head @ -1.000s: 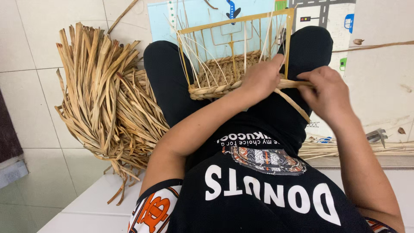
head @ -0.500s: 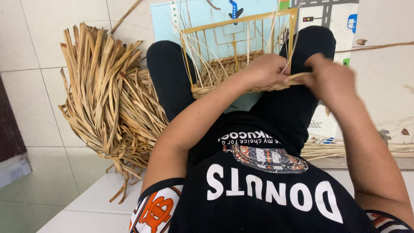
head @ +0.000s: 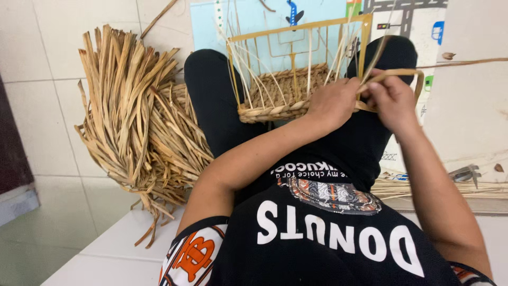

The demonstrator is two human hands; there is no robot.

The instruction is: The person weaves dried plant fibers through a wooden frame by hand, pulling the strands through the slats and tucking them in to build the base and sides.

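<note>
1. A bundle of dried leaves [head: 132, 122] lies at nine o'clock
2. The left hand [head: 333, 103] steadies the half-woven basket [head: 280, 98] on the lap
3. The right hand [head: 394, 98] pinches a looped strand [head: 402, 74] at two o'clock; bent sharply, it could crack

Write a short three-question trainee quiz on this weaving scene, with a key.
1. True or false: the half-woven basket rests on the person's lap.
2. Where does the bundle of dried leaves lie? A) on the floor at the person's left B) inside the basket C) on the play mat
3. Fill in: the right hand pulls a flat strand bent into a ____.

Key:
1. True; the left hand steadies its woven rim.
2. A.
3. Loop, beside the yellow wire frame.
</note>
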